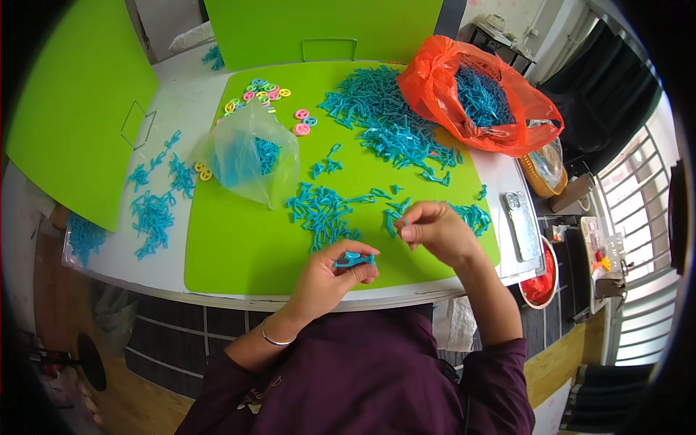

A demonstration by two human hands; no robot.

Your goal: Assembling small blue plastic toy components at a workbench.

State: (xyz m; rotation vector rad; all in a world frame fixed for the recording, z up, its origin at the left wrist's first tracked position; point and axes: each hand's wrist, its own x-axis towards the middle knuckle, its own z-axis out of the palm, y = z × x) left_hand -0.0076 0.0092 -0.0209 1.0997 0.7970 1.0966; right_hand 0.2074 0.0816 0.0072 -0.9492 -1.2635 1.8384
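Between the thumb and fingers of my left hand (332, 281) is a small blue plastic part (353, 259), longish with a raised bit on top. Its exact kind does not show. My right hand (444, 235) is closed in a pinch, with a bit of teal plastic at the fingertips, mostly hidden. Beside those fingertips a few teal pieces (391, 217) lie on the green mat (246, 254). A loose pile of teal plastic pieces (319, 210) spreads beyond my left hand. Another small pile (473, 217) sits to the right, partly behind my right wrist.
A big teal heap (370, 101) lies at the back, next to a red plastic bag (442, 101) full of similar pieces. A clear bag (279, 177) stands left, near colourful rings (301, 130). More pieces (154, 217) lie on the white tabletop; a phone (519, 226) rests right.
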